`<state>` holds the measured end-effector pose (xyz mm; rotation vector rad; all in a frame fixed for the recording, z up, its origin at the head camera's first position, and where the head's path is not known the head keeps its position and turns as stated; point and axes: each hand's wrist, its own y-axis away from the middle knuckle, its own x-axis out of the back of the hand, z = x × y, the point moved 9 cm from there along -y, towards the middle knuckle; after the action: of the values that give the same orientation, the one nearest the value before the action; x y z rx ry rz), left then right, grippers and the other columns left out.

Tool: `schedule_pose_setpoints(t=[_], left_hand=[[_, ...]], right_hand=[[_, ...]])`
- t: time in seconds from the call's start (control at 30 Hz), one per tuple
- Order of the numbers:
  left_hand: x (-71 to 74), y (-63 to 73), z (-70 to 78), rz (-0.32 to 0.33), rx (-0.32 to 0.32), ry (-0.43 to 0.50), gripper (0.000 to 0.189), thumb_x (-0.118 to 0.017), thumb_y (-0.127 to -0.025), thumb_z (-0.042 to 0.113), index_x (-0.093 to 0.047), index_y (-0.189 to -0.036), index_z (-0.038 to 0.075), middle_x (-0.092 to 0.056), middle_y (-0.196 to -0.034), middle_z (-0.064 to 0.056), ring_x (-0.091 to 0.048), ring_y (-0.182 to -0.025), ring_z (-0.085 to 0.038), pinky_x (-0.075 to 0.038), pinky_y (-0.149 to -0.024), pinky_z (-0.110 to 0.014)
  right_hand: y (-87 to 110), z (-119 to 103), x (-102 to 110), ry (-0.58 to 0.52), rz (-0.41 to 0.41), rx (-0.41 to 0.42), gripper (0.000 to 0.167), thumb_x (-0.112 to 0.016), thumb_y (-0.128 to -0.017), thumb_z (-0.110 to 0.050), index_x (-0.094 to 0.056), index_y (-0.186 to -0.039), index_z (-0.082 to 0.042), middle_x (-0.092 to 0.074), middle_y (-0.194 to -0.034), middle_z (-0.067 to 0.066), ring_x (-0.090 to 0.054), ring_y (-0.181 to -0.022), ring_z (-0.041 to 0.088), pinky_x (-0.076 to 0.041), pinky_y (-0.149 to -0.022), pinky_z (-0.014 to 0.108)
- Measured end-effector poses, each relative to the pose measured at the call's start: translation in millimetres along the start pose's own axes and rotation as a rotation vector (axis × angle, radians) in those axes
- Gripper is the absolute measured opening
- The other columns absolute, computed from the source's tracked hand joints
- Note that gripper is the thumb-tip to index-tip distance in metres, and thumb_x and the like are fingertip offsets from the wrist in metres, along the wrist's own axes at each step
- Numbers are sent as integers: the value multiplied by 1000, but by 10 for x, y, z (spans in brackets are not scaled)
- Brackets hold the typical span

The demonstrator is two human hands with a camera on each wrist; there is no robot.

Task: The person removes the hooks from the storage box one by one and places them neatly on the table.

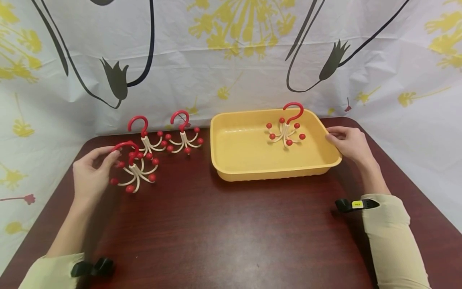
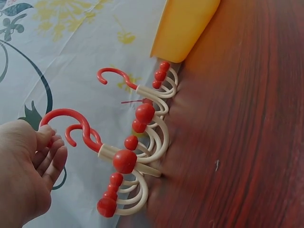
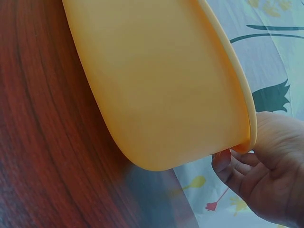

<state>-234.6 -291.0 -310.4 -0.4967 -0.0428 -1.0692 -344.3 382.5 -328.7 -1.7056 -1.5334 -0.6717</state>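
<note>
My left hand (image 1: 90, 172) pinches the red hook of a hook hanger (image 1: 135, 171) between thumb and fingers at the table's left side. Curved cream arms tipped with red balls spread from the hanger's stem. In the left wrist view, the left hand (image 2: 26, 171) grips the tip of that red hook (image 2: 71, 115). On the right, my right hand (image 1: 351, 144) holds the right rim of a yellow tub (image 1: 276, 173). Inside the tub stands one similar hanger (image 1: 286, 130). The right wrist view has the right hand (image 3: 273, 175) at the tub's corner (image 3: 161, 118), thumb hidden behind the rim.
Two more hook hangers, one (image 1: 145, 140) just behind the held one and another (image 1: 184, 138) nearer the tub, stand along the back edge of the dark wooden table (image 1: 231, 233). A white patterned sheet (image 1: 238, 72) hangs behind the table.
</note>
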Motion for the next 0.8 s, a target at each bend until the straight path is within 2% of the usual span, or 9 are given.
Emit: schedule_pose_setpoints(t=[0.23,0.33,0.53,0.63,0.7,0.8], left_hand=[[19,24,-23,-28,31,-24,17,-72,-93,4,-73,-109,2,-71,-77,17,-68,-65,0,-49,-57,-11],[32,24,-37,-37,34,11,17,-73,-92,5,-73,-109,0,-72,-78,15,-69,-66,-1,-51,-58,-12],[48,16,-11,-56,-5,75,19,-72,-93,5,-72,-110,-3,-74,-83,11,-68,-67,-4,-52,-62,-12],[38,9,-15,-83,12,144,23,-71,-94,8,-71,-113,-4,-75,-85,7,-69,-70,-5,-53,-64,-12],[39,0,-9,-89,17,157,24,-71,-95,10,-70,-115,-4,-75,-87,4,-69,-71,-6,-54,-67,-13],[60,-16,-4,-89,35,120,25,-70,-96,14,-71,-116,-1,-73,-86,7,-67,-73,-4,-52,-66,-12]], right_hand=[[0,-1,1,-6,-3,-1,42,-67,-99,-29,-67,-124,5,-68,-111,30,-60,-72,-1,-48,-58,11],[1,-11,4,-7,-3,1,42,-67,-98,-29,-67,-124,5,-68,-112,30,-59,-72,-2,-48,-58,11],[1,-21,10,-10,-1,4,42,-67,-98,-29,-67,-123,5,-69,-112,30,-58,-71,-4,-48,-58,11],[3,-20,14,-11,0,5,42,-67,-98,-29,-67,-123,5,-69,-111,30,-58,-70,-5,-48,-58,11],[5,-21,15,-10,1,7,42,-67,-98,-29,-67,-123,5,-69,-111,30,-58,-70,-5,-48,-58,11],[8,-21,12,-12,-1,6,42,-67,-99,-29,-67,-124,5,-69,-111,30,-58,-70,-4,-48,-57,12]])
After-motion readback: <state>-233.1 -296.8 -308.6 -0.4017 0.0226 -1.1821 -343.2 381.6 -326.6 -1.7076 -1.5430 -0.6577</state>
